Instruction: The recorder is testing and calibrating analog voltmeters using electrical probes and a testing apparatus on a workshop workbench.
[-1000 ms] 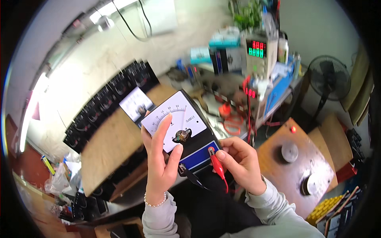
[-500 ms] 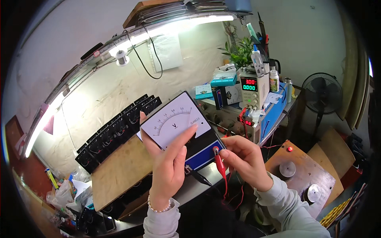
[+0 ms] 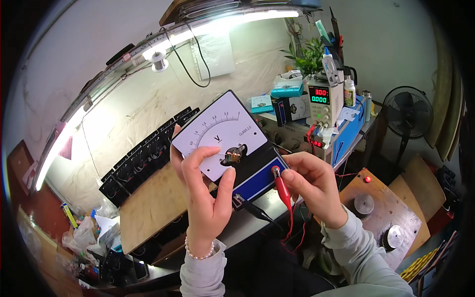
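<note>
An analog voltmeter [image 3: 247, 111] with a white dial, black body and blue lower panel is held tilted in front of me. My left hand [image 3: 205, 210] has its rear fingers at the meter's left edge; its index finger reaches over the dial and its thumb stands near the exposed coil mechanism [image 3: 234, 155]. The index fingertip is by the thin pointer. My right hand [image 3: 319, 193] grips the lower right edge, thumb beside a red crocodile clip [image 3: 282, 190] attached to one terminal. A black crocodile clip [image 3: 258, 213] sits on the other terminal.
A power supply [image 3: 326, 101] with a lit display stands behind, right. Several black meter housings [image 3: 148, 153] line the wall side, behind a wooden board [image 3: 153, 213]. To the right, a metal plate [image 3: 381, 208] carries round weights. A lamp [image 3: 237, 21] hangs above.
My left index finger has drawn back from the dial's right side toward its lower left, uncovering the coil mechanism. The pointer now lies toward the left. The view has shifted slightly.
</note>
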`<state>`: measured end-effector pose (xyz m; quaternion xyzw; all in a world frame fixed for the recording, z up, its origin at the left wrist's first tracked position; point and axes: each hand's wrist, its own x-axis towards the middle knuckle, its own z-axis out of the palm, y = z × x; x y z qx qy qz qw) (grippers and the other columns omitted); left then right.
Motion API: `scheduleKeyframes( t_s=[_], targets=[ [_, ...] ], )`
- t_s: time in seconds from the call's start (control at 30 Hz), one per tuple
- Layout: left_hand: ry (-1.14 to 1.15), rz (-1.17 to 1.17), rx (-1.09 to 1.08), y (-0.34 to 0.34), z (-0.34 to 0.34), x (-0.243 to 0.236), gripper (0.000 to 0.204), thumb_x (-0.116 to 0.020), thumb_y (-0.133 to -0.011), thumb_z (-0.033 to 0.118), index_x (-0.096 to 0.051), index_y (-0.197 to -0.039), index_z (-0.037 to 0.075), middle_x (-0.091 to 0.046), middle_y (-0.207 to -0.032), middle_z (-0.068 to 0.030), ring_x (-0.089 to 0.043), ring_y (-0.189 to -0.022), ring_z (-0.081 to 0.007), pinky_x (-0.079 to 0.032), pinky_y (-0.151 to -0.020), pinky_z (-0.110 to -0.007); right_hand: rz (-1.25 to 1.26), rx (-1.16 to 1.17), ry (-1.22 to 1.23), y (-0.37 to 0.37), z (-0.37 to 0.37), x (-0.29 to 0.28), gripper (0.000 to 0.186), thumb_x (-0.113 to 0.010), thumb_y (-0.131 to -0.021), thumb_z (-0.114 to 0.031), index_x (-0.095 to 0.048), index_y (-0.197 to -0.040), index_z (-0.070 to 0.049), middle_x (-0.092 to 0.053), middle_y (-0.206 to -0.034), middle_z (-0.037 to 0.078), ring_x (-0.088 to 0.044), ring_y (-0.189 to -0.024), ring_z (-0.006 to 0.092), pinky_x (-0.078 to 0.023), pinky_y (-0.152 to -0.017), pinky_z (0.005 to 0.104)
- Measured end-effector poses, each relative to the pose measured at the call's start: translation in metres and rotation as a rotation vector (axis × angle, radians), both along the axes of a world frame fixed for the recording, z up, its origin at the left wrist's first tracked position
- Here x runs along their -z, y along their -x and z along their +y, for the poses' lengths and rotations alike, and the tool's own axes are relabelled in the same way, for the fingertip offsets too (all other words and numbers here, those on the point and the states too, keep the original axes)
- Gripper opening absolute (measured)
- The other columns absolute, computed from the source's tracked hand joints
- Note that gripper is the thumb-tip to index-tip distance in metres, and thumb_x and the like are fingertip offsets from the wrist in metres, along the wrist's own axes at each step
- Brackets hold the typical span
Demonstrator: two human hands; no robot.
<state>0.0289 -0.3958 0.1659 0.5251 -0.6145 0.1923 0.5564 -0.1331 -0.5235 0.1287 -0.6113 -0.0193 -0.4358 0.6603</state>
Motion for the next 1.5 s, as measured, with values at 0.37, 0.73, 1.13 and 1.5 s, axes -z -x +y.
scheduleKeyframes(
  t_s=[0.37,0.73,1.13,1.5],
  targets=[
    [0.009,-0.003,-0.006,0.005,0.0,-0.001,0.052,-0.061,-0.089,-0.007,-0.04,-0.134,0.004,-0.03,-0.14,-0.011,-0.044,-0.123,-0.0198,-0.038,-0.106,-0.033,0.018,0.028,0.026,0.003,-0.004,0.003,0.03,-0.065,-0.1,-0.021,-0.062,-0.118,0.003,-0.07,-0.087,0.003,-0.064,-0.071,0.0041,-0.045,-0.057,0.0177],
    [-0.241,0.489,0.211,0.02,0.017,-0.005,0.047,-0.068,-0.09,0.001,-0.043,-0.131,0.001,-0.049,-0.126,-0.0085,-0.054,-0.113,-0.0165,-0.052,-0.088,-0.029,0.081,-0.087,-0.09,0.018,0.001,0.018,0.023,-0.066,-0.099,-0.024,-0.06,-0.099,-0.002,-0.067,-0.08,0.002,-0.063,-0.066,0.0051,-0.045,-0.054,0.0186],
    [-0.8,1.079,0.751,-0.025,0.017,0.067,0.051,-0.068,-0.088,0.008,-0.043,-0.132,0.005,-0.046,-0.137,-0.0105,-0.045,-0.128,-0.0193,-0.033,-0.111,-0.033,0.014,0.113,0.08,0.022,0.062,0.09,0.025,-0.086,-0.08,-0.009,-0.063,-0.083,-0.001,-0.066,-0.066,0.001,-0.061,-0.057,0.0036,-0.043,-0.05,0.0183],
    [-0.865,1.084,0.776,-0.025,0.011,0.101,0.059,-0.07,-0.087,0.012,-0.041,-0.138,0.004,-0.044,-0.139,-0.0119,-0.043,-0.131,-0.0197,-0.031,-0.113,-0.033,0.05,0.223,0.179,0.029,0.068,0.103,0.025,-0.087,-0.078,-0.012,-0.064,-0.08,-0.004,-0.062,-0.061,0.002,-0.06,-0.05,0.0083,-0.042,-0.045,0.0209]
  ],
)
